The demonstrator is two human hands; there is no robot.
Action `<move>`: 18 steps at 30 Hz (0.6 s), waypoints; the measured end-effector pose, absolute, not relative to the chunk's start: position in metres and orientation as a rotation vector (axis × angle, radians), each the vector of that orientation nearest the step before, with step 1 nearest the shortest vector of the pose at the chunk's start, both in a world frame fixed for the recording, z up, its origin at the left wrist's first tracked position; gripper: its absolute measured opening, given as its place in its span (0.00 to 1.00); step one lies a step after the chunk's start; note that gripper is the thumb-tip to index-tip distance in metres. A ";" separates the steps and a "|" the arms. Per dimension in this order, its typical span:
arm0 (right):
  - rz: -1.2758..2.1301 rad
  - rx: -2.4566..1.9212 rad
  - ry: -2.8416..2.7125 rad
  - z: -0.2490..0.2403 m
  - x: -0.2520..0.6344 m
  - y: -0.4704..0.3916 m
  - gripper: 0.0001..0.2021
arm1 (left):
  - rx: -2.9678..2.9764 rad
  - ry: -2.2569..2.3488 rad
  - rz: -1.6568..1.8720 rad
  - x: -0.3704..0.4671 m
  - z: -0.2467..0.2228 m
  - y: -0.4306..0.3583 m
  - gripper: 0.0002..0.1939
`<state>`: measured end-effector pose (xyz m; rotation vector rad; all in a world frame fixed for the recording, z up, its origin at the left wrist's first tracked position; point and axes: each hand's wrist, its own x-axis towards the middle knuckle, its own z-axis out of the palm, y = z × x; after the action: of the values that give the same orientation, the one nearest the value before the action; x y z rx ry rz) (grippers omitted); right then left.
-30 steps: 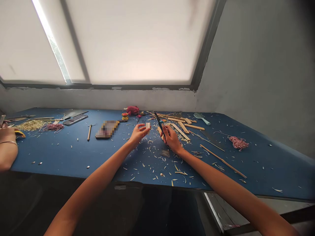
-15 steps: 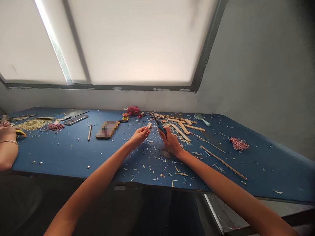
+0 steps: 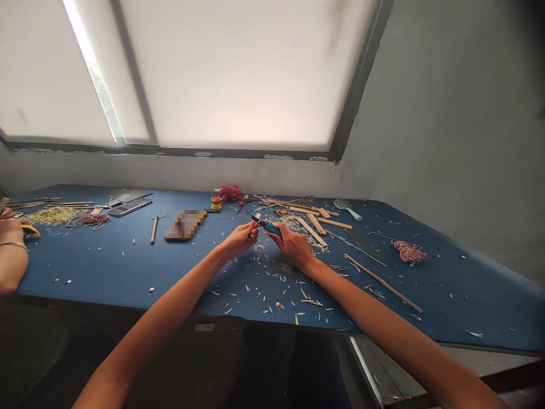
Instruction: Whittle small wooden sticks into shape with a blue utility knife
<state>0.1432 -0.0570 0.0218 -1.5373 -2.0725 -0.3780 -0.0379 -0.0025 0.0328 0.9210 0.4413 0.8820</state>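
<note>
My left hand (image 3: 242, 238) pinches a short pale piece of wood (image 3: 258, 218) above the middle of the blue table (image 3: 106, 267). Fingers of my right hand (image 3: 293, 244) are wrapped round the blue-green handle of a knife (image 3: 271, 228). Its dark blade points left and lies against or just over the wood piece at my left fingertips. Thin pale shavings are scattered on the table below both hands. Flat wooden strips (image 3: 310, 230) lie behind and to the right of my right hand.
A phone (image 3: 185, 225) and a small hammer-like tool (image 3: 155, 229) lie left of centre. Red-white string (image 3: 409, 252), a green hairbrush (image 3: 348, 209) and a long stick (image 3: 383, 282) are at right. Another person's hand (image 3: 12, 233) is at the far left, beside a yellow-handled tool (image 3: 31, 229).
My right hand has turned the knife from pointing up to pointing left, bringing its blade to the wood piece. My left hand has barely moved.
</note>
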 end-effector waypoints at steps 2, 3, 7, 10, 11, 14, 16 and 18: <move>-0.402 -1.548 -2.090 0.022 0.145 -0.056 0.26 | 0.928 0.434 0.819 -0.038 0.033 -0.006 0.13; -0.412 -1.553 -2.097 0.021 0.145 -0.055 0.27 | 0.932 0.429 0.781 -0.038 0.033 -0.007 0.15; -0.436 -1.576 -2.113 0.020 0.146 -0.053 0.28 | 0.942 0.398 0.669 -0.039 0.033 -0.010 0.16; -0.452 -1.598 -2.102 0.020 0.148 -0.052 0.28 | 0.941 0.365 0.677 -0.039 0.035 -0.010 0.15; -0.457 -1.605 -2.098 0.020 0.148 -0.052 0.29 | 0.938 0.359 0.685 -0.039 0.035 -0.009 0.14; -0.465 -1.608 -2.104 0.020 0.150 -0.052 0.29 | 0.926 0.357 0.697 -0.038 0.035 -0.007 0.14; -0.469 -1.601 -2.115 0.019 0.149 -0.052 0.29 | 0.912 0.359 0.698 -0.038 0.033 -0.006 0.14; -0.474 -1.594 -2.126 0.018 0.149 -0.052 0.29 | 0.893 0.356 0.694 -0.039 0.033 -0.006 0.15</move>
<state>0.1486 -0.0520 0.0179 -1.5942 -2.1256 -0.4740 -0.0387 -0.0056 0.0329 0.8928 0.3561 0.6938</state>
